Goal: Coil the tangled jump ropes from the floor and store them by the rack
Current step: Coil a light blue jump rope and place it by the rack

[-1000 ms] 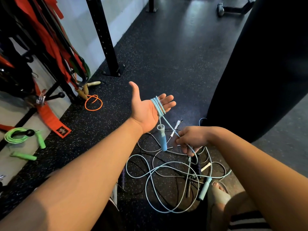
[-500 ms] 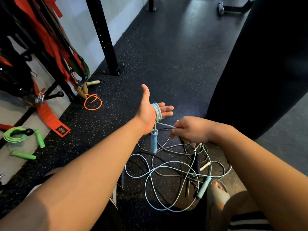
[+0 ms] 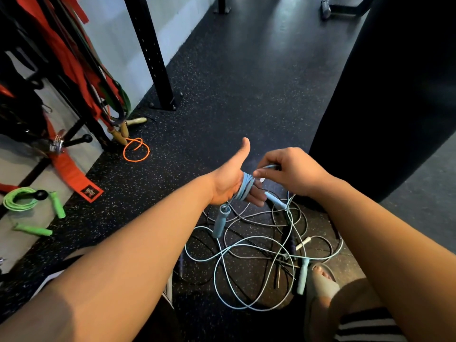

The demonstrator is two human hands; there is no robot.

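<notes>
The left hand (image 3: 230,180) is held out flat with its thumb sticking up. Its grip is spread wide, not squeezing anything. A thin light blue jump rope (image 3: 244,188) is wrapped in several loops around the fingers (image 3: 256,197) of this hand. 1 light blue plastic handle (image 3: 220,221) of that rope hangs down just below the left hand, dangling above the floor.

The right hand (image 3: 291,172) is just beside the left fingers, on their far side. Its grip is pressed together, with thumb and fingers pinching the light blue rope right next to the loops. From that pinch the rope runs down past a second light blue handle piece (image 3: 275,200) to the floor.

Under both hands lies a tangled pile of ropes on the floor (image 3: 259,255), with pale blue, grey and black cords crossing over each other. Another light blue handle (image 3: 302,276) lies in the pile, below the right grip and close to a foot in a grey slipper (image 3: 320,282).

Well off to the left of the left hand stands a black metal rack (image 3: 81,124) hung with red and green straps. A bright green coiled jump rope (image 3: 21,199) sits near it. A small orange rope loop (image 3: 136,149) lies on the black speckled rubber floor (image 3: 246,82) by the rack's foot.
</notes>
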